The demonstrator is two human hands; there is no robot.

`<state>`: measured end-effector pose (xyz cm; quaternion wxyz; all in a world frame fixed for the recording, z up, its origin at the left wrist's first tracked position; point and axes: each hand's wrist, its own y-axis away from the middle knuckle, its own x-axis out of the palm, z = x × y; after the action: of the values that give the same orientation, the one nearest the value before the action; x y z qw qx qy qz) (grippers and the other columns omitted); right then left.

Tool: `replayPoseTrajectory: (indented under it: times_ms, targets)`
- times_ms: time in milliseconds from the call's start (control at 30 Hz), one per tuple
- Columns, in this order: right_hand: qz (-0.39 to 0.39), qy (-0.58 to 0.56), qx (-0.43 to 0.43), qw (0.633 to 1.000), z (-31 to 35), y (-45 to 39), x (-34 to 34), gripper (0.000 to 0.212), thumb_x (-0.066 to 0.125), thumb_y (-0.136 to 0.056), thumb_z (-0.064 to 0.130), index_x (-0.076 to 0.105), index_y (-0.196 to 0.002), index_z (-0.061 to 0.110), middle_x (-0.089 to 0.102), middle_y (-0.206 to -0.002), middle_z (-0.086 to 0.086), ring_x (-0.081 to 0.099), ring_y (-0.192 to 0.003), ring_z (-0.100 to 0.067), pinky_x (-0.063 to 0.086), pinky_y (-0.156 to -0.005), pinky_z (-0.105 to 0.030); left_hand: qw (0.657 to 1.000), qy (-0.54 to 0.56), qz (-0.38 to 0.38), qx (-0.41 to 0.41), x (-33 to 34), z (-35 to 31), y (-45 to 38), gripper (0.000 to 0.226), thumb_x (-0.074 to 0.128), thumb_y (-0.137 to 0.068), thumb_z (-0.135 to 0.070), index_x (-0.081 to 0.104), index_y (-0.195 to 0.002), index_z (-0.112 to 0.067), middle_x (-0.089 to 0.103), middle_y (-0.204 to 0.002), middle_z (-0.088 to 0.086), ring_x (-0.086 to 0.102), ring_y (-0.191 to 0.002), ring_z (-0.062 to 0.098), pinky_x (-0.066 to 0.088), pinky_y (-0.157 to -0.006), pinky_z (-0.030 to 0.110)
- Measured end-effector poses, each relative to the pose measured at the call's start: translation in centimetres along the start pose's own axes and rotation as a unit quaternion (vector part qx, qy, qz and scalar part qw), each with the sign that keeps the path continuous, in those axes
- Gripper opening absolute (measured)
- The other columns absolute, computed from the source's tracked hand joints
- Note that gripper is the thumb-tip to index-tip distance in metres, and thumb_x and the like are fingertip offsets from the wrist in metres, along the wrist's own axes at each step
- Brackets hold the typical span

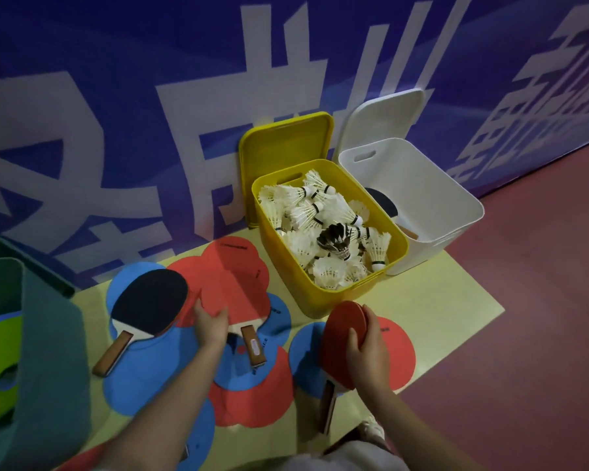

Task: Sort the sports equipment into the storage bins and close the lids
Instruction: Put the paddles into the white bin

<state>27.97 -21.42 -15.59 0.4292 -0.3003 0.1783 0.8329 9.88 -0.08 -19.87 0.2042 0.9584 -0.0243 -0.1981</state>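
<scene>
A black-faced paddle (pixel 149 305) lies on the blue and red discs (pixel 140 379). The left hand (pixel 211 326) grips a red paddle's (pixel 233 283) blade. The right hand (pixel 366 355) holds what look like two stacked red paddles (pixel 342 338) near the shuttlecock-filled yellow bin (pixel 323 297). The white bin (pixel 422 205) stands open.

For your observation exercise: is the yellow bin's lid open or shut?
Open. The yellow lid stands upright behind the yellow bin, leaning against the blue wall, and the shuttlecocks heaped inside are uncovered.
</scene>
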Motion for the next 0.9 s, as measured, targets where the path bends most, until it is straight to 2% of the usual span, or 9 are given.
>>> replayPoseTrajectory:
  times_ms: [133,233,333,467,567,667,767,900]
  targets:
    - [-0.013,0.031,0.005,0.999,0.0,-0.1,0.2,0.050,0.049,-0.095,0.022,0.033,-0.143,0.024,0.056,-0.133,-0.004,0.059,-0.111,-0.029,0.049,-0.087,-0.037,0.999,0.006,0.034,0.014,0.2,-0.1,0.1,0.058,0.045,-0.098,-0.013,0.021,-0.150,-0.019,0.040,-0.146,0.012,0.044,-0.128,0.034,0.038,-0.103,0.042]
    - [0.001,0.035,0.006,0.999,-0.7,-0.7,-0.3,0.050,0.047,-0.096,0.022,0.032,-0.144,0.023,0.059,-0.128,-0.007,0.061,-0.105,-0.032,0.049,-0.082,-0.037,0.999,-0.001,0.045,0.011,-0.1,-0.3,0.6,0.054,0.037,-0.101,-0.015,0.018,-0.151,-0.018,0.033,-0.151,0.011,0.038,-0.133,0.033,0.034,-0.106,0.043]
    - [0.031,0.005,0.053,0.998,-1.8,-2.2,-1.6,0.049,0.047,-0.097,0.021,0.033,-0.145,0.018,0.056,-0.132,-0.013,0.057,-0.112,-0.034,0.044,-0.089,-0.037,0.998,0.029,0.058,0.025,-0.4,-1.2,2.1,0.048,0.034,-0.102,-0.015,0.025,-0.149,-0.015,0.032,-0.152,0.009,0.033,-0.137,0.028,0.029,-0.111,0.040]
    - [0.063,-0.032,0.074,0.995,-3.2,-3.5,-3.9,0.046,0.050,-0.097,0.022,0.040,-0.142,0.020,0.053,-0.136,-0.009,0.052,-0.119,-0.031,0.042,-0.096,-0.035,0.987,0.128,0.072,0.069,-1.2,-2.9,5.3,0.043,0.036,-0.101,-0.010,0.038,-0.144,-0.017,0.038,-0.149,0.004,0.036,-0.135,0.019,0.028,-0.113,0.034]
    - [0.034,-0.107,0.099,0.989,-3.4,-3.7,-6.4,0.041,0.052,-0.096,0.018,0.046,-0.136,0.019,0.053,-0.134,-0.009,0.052,-0.116,-0.028,0.042,-0.096,-0.036,0.975,0.184,0.063,0.104,-1.7,-5.1,7.6,0.042,0.038,-0.100,-0.011,0.044,-0.141,-0.018,0.044,-0.143,-0.001,0.041,-0.130,0.013,0.032,-0.110,0.030]
    - [0.003,-0.229,0.140,0.963,-3.5,-4.3,-9.6,0.033,0.053,-0.095,0.017,0.054,-0.127,0.021,0.057,-0.127,-0.006,0.055,-0.106,-0.022,0.047,-0.089,-0.039,0.966,0.212,0.054,0.138,-1.7,-7.3,8.8,0.042,0.040,-0.099,-0.013,0.045,-0.140,-0.021,0.045,-0.143,-0.003,0.042,-0.131,0.013,0.032,-0.110,0.032]
    - [0.004,-0.291,0.119,0.949,-2.9,-5.4,-12.2,0.030,0.056,-0.092,0.018,0.059,-0.121,0.024,0.061,-0.123,-0.001,0.059,-0.109,-0.022,0.049,-0.093,-0.045,0.965,0.210,0.035,0.155,-1.5,-8.0,9.3,0.041,0.040,-0.099,-0.017,0.046,-0.139,-0.023,0.048,-0.142,0.000,0.044,-0.130,0.016,0.034,-0.112,0.040]
    - [0.016,-0.345,0.092,0.934,-1.3,-7.9,-13.4,0.034,0.056,-0.093,0.020,0.056,-0.126,0.025,0.062,-0.123,0.000,0.059,-0.111,-0.023,0.050,-0.093,-0.044,0.973,0.189,-0.012,0.134,-1.2,-7.0,10.0,0.040,0.039,-0.100,-0.017,0.046,-0.139,-0.024,0.046,-0.143,-0.001,0.042,-0.132,0.016,0.032,-0.113,0.040]
